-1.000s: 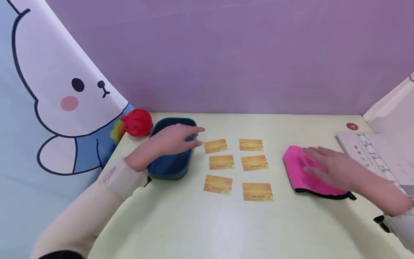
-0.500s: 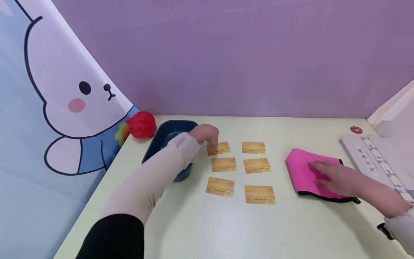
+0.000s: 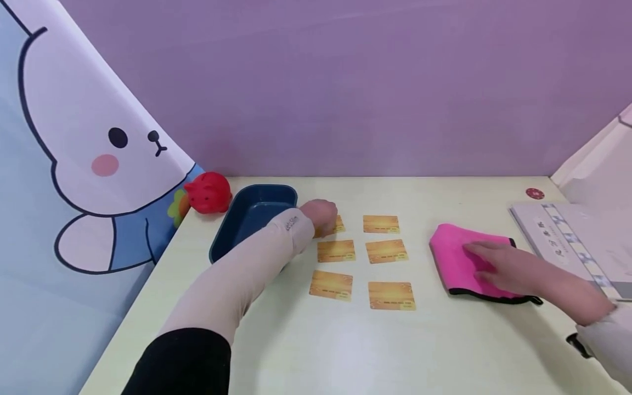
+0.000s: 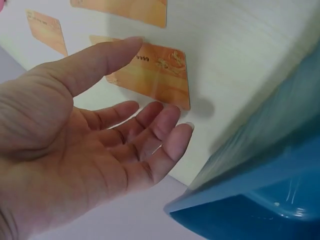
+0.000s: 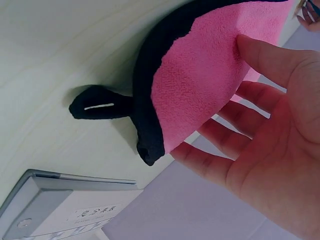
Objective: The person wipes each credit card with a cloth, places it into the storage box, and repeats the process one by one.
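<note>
My left hand [image 3: 321, 215] is at the upper-left orange card [image 4: 150, 70], which lies flat on the table. In the left wrist view its thumb reaches over one long side of the card, and the bent fingers [image 4: 172, 125] are at the opposite side; thumb and fingertips stand apart. In the head view the hand hides part of that card. My right hand [image 3: 508, 269] rests on a folded pink cloth [image 3: 451, 258] with black edging and a black loop [image 5: 100, 102]. Its thumb and relaxed fingers touch the cloth.
Several more orange cards [image 3: 336, 251] lie in two columns. A dark blue bin [image 3: 232, 219] stands left, partly behind my left forearm. Behind it is a red piggy bank [image 3: 209, 193]. A grey-white boxed book [image 3: 558, 236] and a red chip [image 3: 535, 193] lie right.
My left hand has moved from above the blue bin rightward and down to the upper-left card, its fingers bending. The right hand stays on the pink cloth, shifted only slightly.
</note>
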Demonstrator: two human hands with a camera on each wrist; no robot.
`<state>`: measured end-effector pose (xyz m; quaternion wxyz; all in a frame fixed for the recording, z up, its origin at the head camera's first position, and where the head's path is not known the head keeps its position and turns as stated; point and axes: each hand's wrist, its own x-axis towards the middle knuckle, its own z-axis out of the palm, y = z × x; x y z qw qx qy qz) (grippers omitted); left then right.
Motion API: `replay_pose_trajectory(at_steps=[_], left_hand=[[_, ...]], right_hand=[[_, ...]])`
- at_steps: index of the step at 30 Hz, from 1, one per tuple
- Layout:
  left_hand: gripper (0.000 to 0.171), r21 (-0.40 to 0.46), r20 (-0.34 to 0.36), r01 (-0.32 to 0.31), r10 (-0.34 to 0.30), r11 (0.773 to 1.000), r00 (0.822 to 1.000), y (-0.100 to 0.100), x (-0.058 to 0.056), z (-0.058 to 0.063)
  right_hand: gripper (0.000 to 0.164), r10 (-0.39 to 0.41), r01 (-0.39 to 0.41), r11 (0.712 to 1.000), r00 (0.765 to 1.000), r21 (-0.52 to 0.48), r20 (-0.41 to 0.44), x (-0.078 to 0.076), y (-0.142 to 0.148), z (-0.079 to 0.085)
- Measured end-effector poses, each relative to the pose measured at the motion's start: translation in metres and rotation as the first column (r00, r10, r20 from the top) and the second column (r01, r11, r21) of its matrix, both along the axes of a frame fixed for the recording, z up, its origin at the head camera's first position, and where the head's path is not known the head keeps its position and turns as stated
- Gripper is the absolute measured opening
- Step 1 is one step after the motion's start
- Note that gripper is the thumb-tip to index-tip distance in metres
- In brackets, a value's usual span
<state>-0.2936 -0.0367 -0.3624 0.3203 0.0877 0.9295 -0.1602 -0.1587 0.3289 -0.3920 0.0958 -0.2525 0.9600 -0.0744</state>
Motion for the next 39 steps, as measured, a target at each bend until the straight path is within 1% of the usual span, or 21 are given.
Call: replay_pose_trajectory(at_steps=[5,7,9,13,15,16,18,19,21,22,24,26,27,28,30,32,33,35,37,38,39], left_hand=[[0.036,0.087,0.048,-0.017,0.012,0.996,0.999,-0.015,-0.010,0.004],[0.035,0.120,0.063,-0.037,0.029,0.992,0.998,-0.019,-0.012,0.005],[0.035,0.142,0.064,-0.038,0.029,0.989,0.997,-0.020,-0.012,0.006],[0.042,0.182,0.057,-0.070,0.061,0.981,0.997,-0.020,-0.007,0.009],[0.046,0.194,0.055,-0.099,0.090,0.976,0.994,-0.018,-0.006,0.010],[0.046,0.186,0.058,-0.091,0.082,0.978,0.995,-0.017,-0.006,0.010],[0.042,0.163,0.067,-0.063,0.053,0.985,0.996,-0.016,-0.007,0.010],[0.037,0.163,0.073,-0.051,0.040,0.985,0.997,-0.015,-0.007,0.010],[0.030,0.182,0.088,-0.029,0.013,0.983,0.996,-0.016,-0.008,0.011],[0.026,0.203,0.094,-0.017,-0.002,0.979,0.996,-0.017,-0.008,0.011],[0.021,0.295,0.102,-0.045,0.015,0.955,0.995,-0.021,-0.006,0.014],[0.021,0.417,0.105,-0.085,0.045,0.905,0.993,-0.023,-0.003,0.020],[0.022,0.478,0.099,-0.095,0.054,0.873,0.994,-0.025,-0.002,0.024],[0.023,0.543,0.089,-0.110,0.073,0.832,0.993,-0.027,0.000,0.029],[0.027,0.657,0.067,-0.123,0.106,0.744,0.992,-0.031,0.005,0.038],[0.037,0.747,0.033,-0.112,0.133,0.656,0.991,-0.033,0.011,0.047],[0.040,0.783,0.008,-0.097,0.145,0.615,0.989,-0.034,0.014,0.050],[0.048,0.849,-0.035,-0.062,0.173,0.524,0.984,-0.033,0.022,0.056],[0.053,0.907,-0.069,-0.026,0.209,0.421,0.976,-0.031,0.031,0.059],[0.053,0.934,-0.077,-0.011,0.229,0.358,0.970,-0.029,0.036,0.060],[0.052,0.958,-0.073,-0.003,0.253,0.287,0.965,-0.027,0.040,0.060]], right_hand=[[0.070,-0.026,0.026,1.000,1.000,0.002,0.012,0.000,0.000,-0.001],[0.072,-0.039,0.039,0.999,0.999,0.003,0.018,0.000,0.000,-0.001],[0.073,-0.045,0.045,0.999,0.999,0.003,0.015,0.001,0.001,-0.002],[0.069,-0.021,0.022,1.000,0.999,0.019,-0.030,0.000,-0.002,-0.005],[0.066,0.000,0.002,1.000,0.997,0.026,-0.076,-0.001,-0.001,-0.008],[0.064,0.016,-0.014,1.000,0.994,0.025,-0.108,-0.001,-0.001,-0.010],[0.061,0.049,-0.046,0.999,0.981,0.020,-0.187,-0.001,-0.001,-0.015],[0.059,0.064,-0.062,0.998,0.970,0.014,-0.233,-0.001,0.000,-0.017],[0.056,0.088,-0.094,0.996,0.939,-0.003,-0.331,-0.001,0.001,-0.023],[0.055,0.091,-0.102,0.995,0.925,-0.012,-0.370,-0.001,0.001,-0.025],[0.055,0.091,-0.111,0.994,0.902,-0.022,-0.423,-0.002,0.002,-0.029],[0.054,0.086,-0.108,0.994,0.889,-0.024,-0.451,-0.003,0.004,-0.030],[0.053,0.079,-0.100,0.995,0.889,-0.024,-0.450,-0.004,0.004,-0.030],[0.053,0.071,-0.088,0.996,0.893,-0.019,-0.444,-0.005,0.005,-0.029],[0.053,0.044,-0.052,0.999,0.911,-0.009,-0.410,-0.007,0.005,-0.026],[0.053,-0.004,0.002,1.000,0.934,-0.007,-0.356,-0.009,0.004,-0.018],[0.054,-0.031,0.029,1.000,0.940,-0.012,-0.339,-0.010,0.004,-0.013],[0.053,-0.082,0.070,0.996,0.939,-0.045,-0.333,-0.012,0.004,-0.001],[0.052,-0.126,0.092,0.990,0.919,-0.108,-0.373,-0.014,0.003,0.014],[0.051,-0.150,0.099,0.984,0.906,-0.146,-0.396,-0.015,0.002,0.022],[0.050,-0.180,0.107,0.975,0.892,-0.193,-0.414,-0.015,-0.001,0.031]])
